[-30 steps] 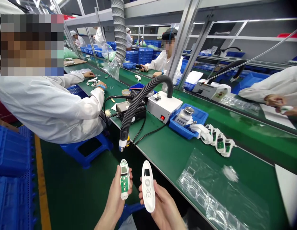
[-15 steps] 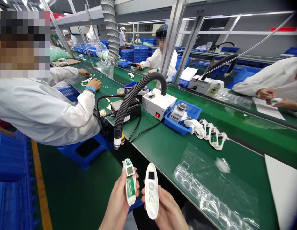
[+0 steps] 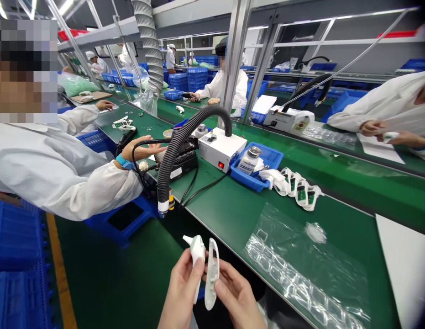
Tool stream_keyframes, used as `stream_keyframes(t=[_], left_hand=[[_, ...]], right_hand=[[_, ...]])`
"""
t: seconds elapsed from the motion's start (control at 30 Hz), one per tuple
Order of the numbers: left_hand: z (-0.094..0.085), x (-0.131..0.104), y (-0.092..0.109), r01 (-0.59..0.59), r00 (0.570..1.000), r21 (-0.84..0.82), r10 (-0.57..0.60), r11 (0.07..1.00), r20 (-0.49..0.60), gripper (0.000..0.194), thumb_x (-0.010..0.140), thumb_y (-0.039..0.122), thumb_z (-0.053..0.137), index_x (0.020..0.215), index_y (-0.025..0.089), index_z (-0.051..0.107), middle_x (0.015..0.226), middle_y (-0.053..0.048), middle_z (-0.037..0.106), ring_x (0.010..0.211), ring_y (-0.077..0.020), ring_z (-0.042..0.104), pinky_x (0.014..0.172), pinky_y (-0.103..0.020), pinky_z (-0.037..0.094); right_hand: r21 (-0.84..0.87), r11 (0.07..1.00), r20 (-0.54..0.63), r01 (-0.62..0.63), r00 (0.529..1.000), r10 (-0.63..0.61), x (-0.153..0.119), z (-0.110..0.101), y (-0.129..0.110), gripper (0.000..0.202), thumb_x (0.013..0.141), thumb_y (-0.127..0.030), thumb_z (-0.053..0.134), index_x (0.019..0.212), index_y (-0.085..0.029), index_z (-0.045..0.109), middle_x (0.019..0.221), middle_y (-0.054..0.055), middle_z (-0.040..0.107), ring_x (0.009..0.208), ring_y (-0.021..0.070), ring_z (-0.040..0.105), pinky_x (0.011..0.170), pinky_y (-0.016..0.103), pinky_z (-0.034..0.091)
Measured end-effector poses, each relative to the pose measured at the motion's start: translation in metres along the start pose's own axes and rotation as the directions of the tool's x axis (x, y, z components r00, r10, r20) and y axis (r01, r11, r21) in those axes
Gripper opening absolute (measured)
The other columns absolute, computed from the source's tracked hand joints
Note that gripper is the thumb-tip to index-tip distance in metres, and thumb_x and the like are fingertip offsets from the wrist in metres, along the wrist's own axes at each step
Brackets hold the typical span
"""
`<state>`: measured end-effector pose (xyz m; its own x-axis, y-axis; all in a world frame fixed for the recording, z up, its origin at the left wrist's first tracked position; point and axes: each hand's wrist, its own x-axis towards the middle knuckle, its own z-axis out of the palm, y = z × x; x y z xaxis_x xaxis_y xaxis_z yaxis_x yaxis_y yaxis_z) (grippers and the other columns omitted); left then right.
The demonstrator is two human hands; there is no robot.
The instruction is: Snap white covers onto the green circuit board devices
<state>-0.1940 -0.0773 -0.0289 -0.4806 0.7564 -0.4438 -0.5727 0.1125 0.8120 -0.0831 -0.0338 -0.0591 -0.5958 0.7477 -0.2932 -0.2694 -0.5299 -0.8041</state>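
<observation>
My left hand (image 3: pixel 183 288) grips the rear half of a white thermometer body (image 3: pixel 197 249), turned on edge so that its pointed probe sticks out at the upper left. Its circuit board now faces away from view. Between the fingers of my right hand (image 3: pixel 234 292) is the white front cover (image 3: pixel 211 278), also edge-on, its hollow inner side and window opening partly showing. Both pieces stand upright, close side by side, with a narrow gap between them. They are above my lap, just off the bench edge.
A black flexible hose (image 3: pixel 191 123) arches from a white box (image 3: pixel 221 148) over the green bench (image 3: pixel 219 205). Beyond lie a blue tray (image 3: pixel 253 180) with a metal-topped bottle, several housings with boards (image 3: pixel 301 192) and a clear plastic sheet (image 3: pixel 301 269). A co-worker's arm (image 3: pixel 96 192) reaches in from the left.
Both hands have turned their pieces from face-up to edge-on and brought them closer together. The left co-worker's near hand has moved right, toward the black hose.
</observation>
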Motion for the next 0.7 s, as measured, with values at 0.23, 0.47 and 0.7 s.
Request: stream_keyframes(t=[0.23, 0.47, 0.7], left_hand=[[0.015, 0.0, -0.014, -0.052, 0.998, 0.084, 0.049, 0.995, 0.042, 0.039, 0.075, 0.042, 0.074, 0.105, 0.019, 0.063, 0.103, -0.01, 0.071, 0.102, -0.0274, 0.063, 0.086, -0.032, 0.05], [0.025, -0.001, -0.025, 0.047, 0.989, 0.079, -0.057, 0.996, 0.135, 0.04, 0.076, 0.04, 0.074, 0.107, 0.016, 0.067, 0.111, -0.014, 0.07, 0.105, -0.0292, 0.062, 0.096, -0.04, 0.045], [0.042, -0.019, -0.029, 0.176, 0.958, 0.195, -0.213, 0.965, 0.192, 0.047, 0.064, 0.052, 0.079, 0.097, 0.02, 0.073, 0.095, -0.011, 0.073, 0.092, -0.0285, 0.066, 0.081, -0.036, 0.052]], right_hand=[[-0.034, 0.997, -0.11, 0.073, 0.991, -0.076, -0.003, 0.002, -0.002, 0.047, 0.067, -0.041, 0.083, 0.106, -0.019, 0.071, 0.097, 0.011, 0.07, 0.087, 0.0269, 0.066, 0.077, 0.035, 0.053], [-0.236, 0.951, -0.09, 0.198, 0.97, -0.224, -0.011, -0.016, 0.003, 0.032, 0.077, -0.038, 0.076, 0.103, -0.02, 0.071, 0.09, 0.007, 0.065, 0.072, 0.0197, 0.061, 0.067, 0.029, 0.05], [-0.554, 0.785, -0.125, 0.278, 0.904, -0.408, -0.04, -0.059, -0.036, 0.026, 0.072, -0.034, 0.08, 0.096, -0.027, 0.074, 0.092, 0.007, 0.064, 0.085, 0.0246, 0.058, 0.077, 0.032, 0.047]])
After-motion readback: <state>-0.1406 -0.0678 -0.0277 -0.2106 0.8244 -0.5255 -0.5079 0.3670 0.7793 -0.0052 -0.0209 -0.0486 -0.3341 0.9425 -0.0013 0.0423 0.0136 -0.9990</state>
